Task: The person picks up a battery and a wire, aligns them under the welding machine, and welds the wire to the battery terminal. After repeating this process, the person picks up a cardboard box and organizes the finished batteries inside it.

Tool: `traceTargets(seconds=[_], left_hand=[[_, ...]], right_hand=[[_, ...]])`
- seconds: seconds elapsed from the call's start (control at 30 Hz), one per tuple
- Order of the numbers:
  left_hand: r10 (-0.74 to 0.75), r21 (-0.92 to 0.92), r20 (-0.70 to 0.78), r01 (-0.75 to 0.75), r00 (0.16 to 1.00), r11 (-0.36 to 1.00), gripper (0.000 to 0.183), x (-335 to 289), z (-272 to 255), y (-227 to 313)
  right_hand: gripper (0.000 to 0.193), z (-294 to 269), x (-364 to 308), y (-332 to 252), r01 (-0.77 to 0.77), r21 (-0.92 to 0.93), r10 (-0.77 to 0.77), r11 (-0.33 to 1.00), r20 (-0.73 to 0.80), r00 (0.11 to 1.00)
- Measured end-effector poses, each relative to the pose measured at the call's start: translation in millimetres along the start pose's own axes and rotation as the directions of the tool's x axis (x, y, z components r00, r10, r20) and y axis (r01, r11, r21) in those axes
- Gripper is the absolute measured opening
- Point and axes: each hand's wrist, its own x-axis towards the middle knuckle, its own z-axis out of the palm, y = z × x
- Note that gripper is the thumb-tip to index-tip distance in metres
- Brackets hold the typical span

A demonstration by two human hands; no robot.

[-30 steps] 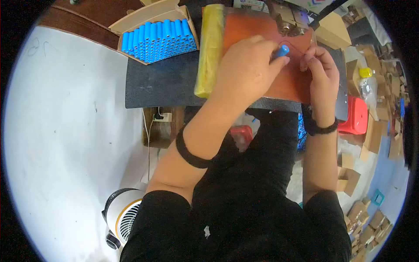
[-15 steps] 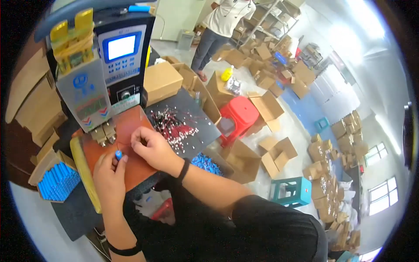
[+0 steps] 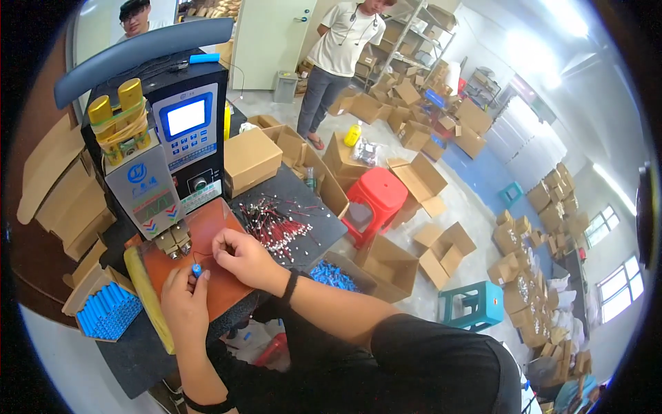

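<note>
A small blue battery cell stands upright in my left hand, its fingers closed round it. My right hand is pinched on a thin dark wire, which runs toward the top of the cell. Both hands are over an orange mat, just in front of the brass-coloured electrode holders of a spot welder. To the right of the mat lies a pile of red and black wires with white ends.
Left of the mat, an open carton holds several blue cells. Another carton of blue cells sits right of the table. Beyond it are a red stool, a teal stool and cardboard boxes. One person stands behind; another shows at upper left.
The whole view has shifted, bringing the welder's top and a second person's head into sight. My hands still hold the cell and wire close together before the electrodes.
</note>
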Motion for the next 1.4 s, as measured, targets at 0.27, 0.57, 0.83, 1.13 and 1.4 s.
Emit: traceTargets(seconds=[0.27,0.57,0.83,1.13,1.4], left_hand=[[0.085,0.096,0.005,-0.085,0.996,0.992,0.023,-4,-8,-11],[0.091,0.035,-0.025,-0.091,0.996,0.995,0.024,-4,-5,-11],[0.076,0.060,-0.016,-0.075,0.997,0.995,0.024,-6,-8,-8],[0.101,0.085,0.028,-0.103,0.995,0.991,0.026,-4,-7,-3],[0.096,0.098,0.021,-0.097,0.995,0.990,0.029,-4,-9,-5]], right_hand=[[0.002,6,-2,6,0.010,-0.030,-0.009,1.000,0.038,0.999],[0.006,4,-2,5,-0.026,0.000,0.026,1.000,0.007,1.000],[0.006,4,-2,7,-0.017,-0.019,0.018,1.000,0.008,1.000],[0.001,-2,-4,7,0.011,-0.098,-0.011,0.995,0.006,1.000],[0.009,3,-3,2,0.005,-0.023,-0.005,1.000,0.007,1.000]])
